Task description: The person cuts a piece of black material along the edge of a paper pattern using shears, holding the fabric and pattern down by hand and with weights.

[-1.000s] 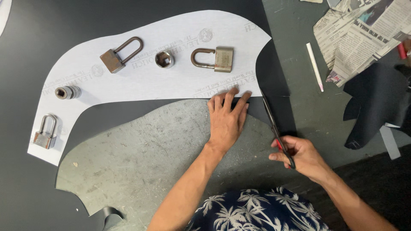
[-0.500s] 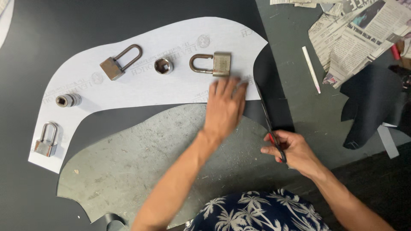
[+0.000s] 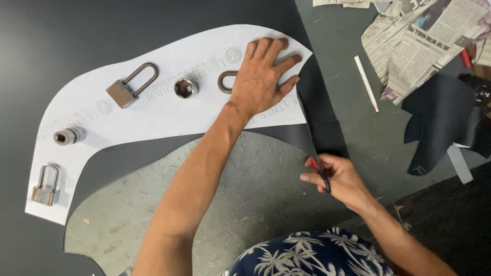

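My left hand (image 3: 263, 76) lies flat, fingers spread, on the right end of a white paper pattern (image 3: 153, 110) laid over black sheet material (image 3: 102, 30). It covers most of a padlock (image 3: 225, 82), whose shackle pokes out on its left. My right hand (image 3: 335, 176) grips red-handled scissors (image 3: 316, 162), their blades pointing up along the pattern's right edge into the black material.
Weights sit on the pattern: a padlock (image 3: 128, 88), a hex socket (image 3: 185, 88), a second socket (image 3: 69, 136), a small padlock (image 3: 46, 186). A grey surface (image 3: 245, 204) shows below. At right lie a white stick (image 3: 366, 83), newspaper (image 3: 419, 41) and black offcuts (image 3: 440, 122).
My left hand has slid up from the pattern's lower edge onto its right end, over the padlock. The scissors hand stayed roughly in place.
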